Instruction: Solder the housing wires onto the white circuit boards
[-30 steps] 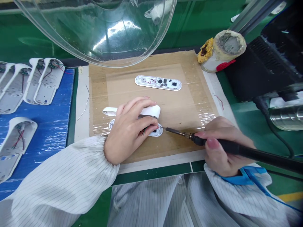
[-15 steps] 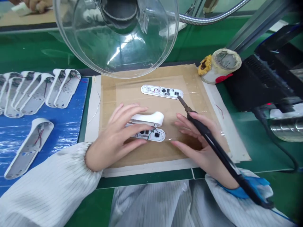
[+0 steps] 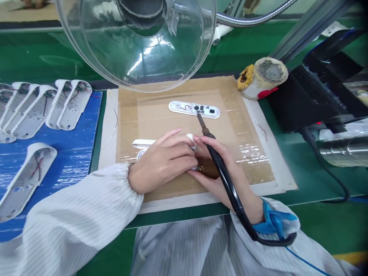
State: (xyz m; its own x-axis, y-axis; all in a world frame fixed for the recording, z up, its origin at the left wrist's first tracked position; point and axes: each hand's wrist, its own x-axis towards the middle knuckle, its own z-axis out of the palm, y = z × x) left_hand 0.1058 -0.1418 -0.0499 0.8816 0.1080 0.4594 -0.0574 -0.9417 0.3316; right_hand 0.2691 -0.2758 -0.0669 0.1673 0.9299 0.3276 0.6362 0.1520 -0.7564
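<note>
My left hand [image 3: 165,163] is curled over a white plastic housing [image 3: 142,143], covering most of it. The rim of a circuit board [image 3: 140,154] peeks out below the housing's left end. My right hand [image 3: 240,180] holds a soldering iron [image 3: 224,170], its handle lying across the hand and its tip pointing away from me. The right thumb and fingertips meet the left fingers at the right end of the housing; the contact there is hidden. Beyond the hands, another white circuit board [image 3: 186,108] lies on the cardboard [image 3: 244,134], with the iron's tip appearing over its near edge.
White housings [image 3: 71,109] with wires line the blue surface [image 3: 77,153] at left. A clear round hood [image 3: 161,86] overhangs the back. A crusted pot with a yellow sponge [image 3: 245,76] and a black soldering station [image 3: 290,99] stand right. Behind, a person's hand [image 3: 33,3] shows.
Both hands have come together over the housing, the left moving right and the right moving left. The iron's tip has shifted left along the far board. The view has also moved slightly.
</note>
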